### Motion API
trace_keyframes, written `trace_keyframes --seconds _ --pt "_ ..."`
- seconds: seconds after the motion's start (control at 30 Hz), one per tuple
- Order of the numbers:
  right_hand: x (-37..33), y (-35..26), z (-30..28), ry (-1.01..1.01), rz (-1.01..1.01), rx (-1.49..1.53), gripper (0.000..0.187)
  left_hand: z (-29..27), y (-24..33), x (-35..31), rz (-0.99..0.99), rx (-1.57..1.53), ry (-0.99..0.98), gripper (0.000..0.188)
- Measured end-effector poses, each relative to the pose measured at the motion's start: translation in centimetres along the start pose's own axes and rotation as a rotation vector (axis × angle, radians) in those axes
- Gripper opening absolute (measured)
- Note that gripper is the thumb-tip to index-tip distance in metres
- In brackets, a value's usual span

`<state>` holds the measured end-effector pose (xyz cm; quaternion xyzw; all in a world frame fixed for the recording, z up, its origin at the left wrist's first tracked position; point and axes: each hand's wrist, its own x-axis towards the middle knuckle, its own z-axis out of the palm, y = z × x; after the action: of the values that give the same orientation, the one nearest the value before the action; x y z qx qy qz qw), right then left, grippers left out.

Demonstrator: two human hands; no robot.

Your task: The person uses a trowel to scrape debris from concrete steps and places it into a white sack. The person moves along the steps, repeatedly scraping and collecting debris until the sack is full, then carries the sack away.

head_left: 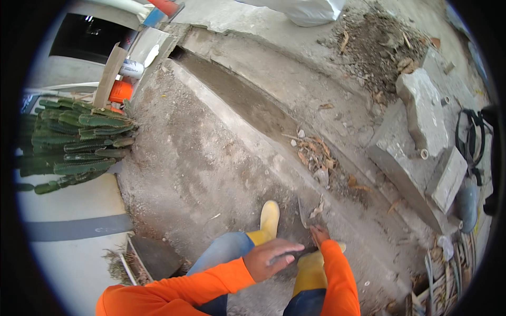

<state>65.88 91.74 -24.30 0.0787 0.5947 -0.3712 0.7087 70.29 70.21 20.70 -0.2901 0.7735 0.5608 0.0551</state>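
My right hand (319,234) is closed low over the ground, just above a yellow boot. From its fingers a thin, curved, pale tool (302,211) reaches forward to the dirt beside the concrete edge; its exact kind is unclear. My left hand (270,259) hovers between my knees, its fingers stretched and the thumb apart. A dark strip shows by its fingertips, and I cannot tell whether it is a handle or shadow. One yellow rubber boot (270,217) stands ahead of the left hand. Dry leaves and rubble (318,158) lie in the channel beyond the right hand.
A long concrete drainage channel (237,97) runs diagonally away to the upper left. Broken concrete slabs (421,113) with pipe stubs are piled at right, above a heap of sticks (453,279). A cactus (87,137) and planter (155,255) edge the left. A white sack (311,11) lies far ahead.
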Motion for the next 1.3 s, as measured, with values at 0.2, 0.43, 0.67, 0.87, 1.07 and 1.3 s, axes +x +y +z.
trace_keyframes --seconds 0.2,0.43,0.67,0.87,1.07,1.3 --pt "-2.7 1.7 -2.2 0.118 -0.058 0.311 0.037 3.4 -6.2 0.5 -0.128 0.413 -0.526 0.051" --pt "4.1 -7.0 2.6 -0.102 -0.192 -0.121 0.044 7.4 -6.7 4.1 0.118 0.341 -0.558 0.051" --pt "-6.0 2.7 -12.0 0.671 -0.539 -0.445 0.043 6.4 -11.4 6.5 0.298 0.691 -0.444 0.058" --pt "-12.6 9.3 -22.3 1.129 -0.132 0.034 0.064 7.2 -11.3 8.1 0.464 0.665 -0.579 0.054" --pt "-4.6 2.4 -23.6 1.334 -0.041 -0.521 0.05 7.5 -10.1 7.9 0.399 0.724 -0.637 0.054" --pt "0.5 -0.7 -9.9 0.886 -0.439 -0.346 0.066 7.2 -10.8 8.1 0.48 0.645 -0.659 0.052"
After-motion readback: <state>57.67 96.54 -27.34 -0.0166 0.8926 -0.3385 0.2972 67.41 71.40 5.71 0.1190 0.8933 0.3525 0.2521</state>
